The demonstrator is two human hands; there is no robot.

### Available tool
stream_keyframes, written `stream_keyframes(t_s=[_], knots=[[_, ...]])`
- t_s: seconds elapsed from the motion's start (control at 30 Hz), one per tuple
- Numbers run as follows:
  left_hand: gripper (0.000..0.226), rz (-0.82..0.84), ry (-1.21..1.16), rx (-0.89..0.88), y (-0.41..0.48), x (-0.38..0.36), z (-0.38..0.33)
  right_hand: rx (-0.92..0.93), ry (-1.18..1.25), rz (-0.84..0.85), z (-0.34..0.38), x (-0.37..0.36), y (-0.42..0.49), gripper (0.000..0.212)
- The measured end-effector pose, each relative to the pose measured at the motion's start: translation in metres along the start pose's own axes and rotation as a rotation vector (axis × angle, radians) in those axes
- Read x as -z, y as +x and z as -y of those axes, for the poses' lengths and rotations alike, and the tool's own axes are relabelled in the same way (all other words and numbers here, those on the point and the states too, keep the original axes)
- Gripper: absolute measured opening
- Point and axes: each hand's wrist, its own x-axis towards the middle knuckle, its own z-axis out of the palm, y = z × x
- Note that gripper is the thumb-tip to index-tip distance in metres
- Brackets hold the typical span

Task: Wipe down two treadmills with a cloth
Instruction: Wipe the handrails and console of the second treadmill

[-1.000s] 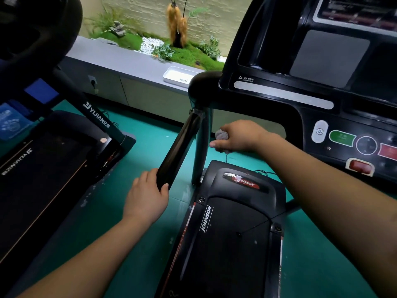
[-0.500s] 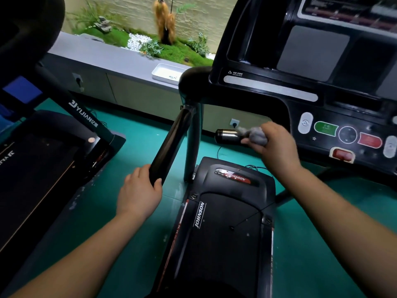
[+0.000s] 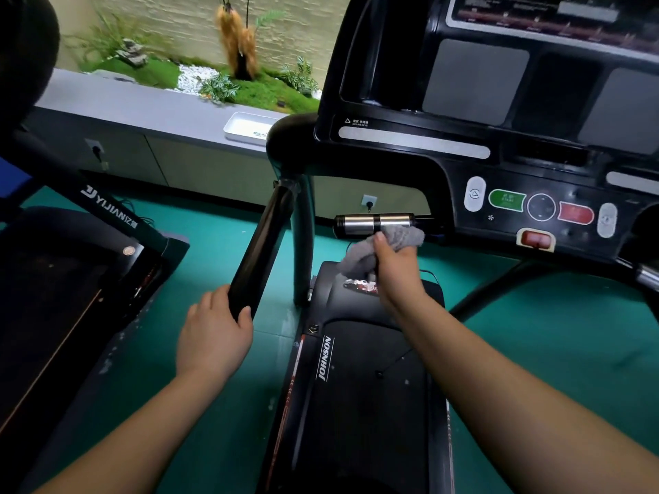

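treadmill (image 3: pixel 360 404) on green floor (image 3: pixel 535 351)

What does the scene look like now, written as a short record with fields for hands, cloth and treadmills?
left hand: grips the end of the black handrail
right hand: holds the grey cloth
grey cloth: bunched, just below the silver grip bar
near treadmill: JOHNSON, under both arms
second treadmill: YIJIAN, at the left

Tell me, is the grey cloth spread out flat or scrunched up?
Scrunched up. The right hand grips the grey cloth in a wad, crumpled ends sticking out just under the silver handle.
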Motion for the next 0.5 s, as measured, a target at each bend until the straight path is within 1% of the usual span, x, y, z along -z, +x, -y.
stream_keyframes(t_s=[0.07,0.1,0.2,0.3,0.33,0.43,0.5], knots=[[0.045,0.006,0.005,0.002,0.001,0.0,0.001,-0.04,0.066,0.006,-0.003,-0.029,0.001,0.074],[0.046,0.007,0.006,0.001,0.001,0.0,0.001,-0.057,0.062,0.005,-0.006,-0.041,0.0,0.074],[0.047,0.011,-0.005,0.004,0.001,0.001,0.001,-0.101,0.084,0.001,-0.015,-0.065,-0.006,0.056],[0.046,0.009,-0.016,0.004,0.0,0.002,-0.001,-0.071,0.149,-0.035,-0.011,-0.06,-0.004,0.035],[0.045,0.008,-0.017,0.0,-0.001,0.002,-0.001,-0.05,0.149,-0.073,-0.008,-0.053,-0.002,0.032],[0.047,0.017,-0.014,-0.002,0.0,0.002,0.0,0.01,0.169,-0.239,-0.001,-0.031,0.002,0.037],[0.048,0.02,-0.009,-0.005,0.001,0.001,0.0,0.021,0.181,-0.272,0.0,-0.032,0.001,0.04]])
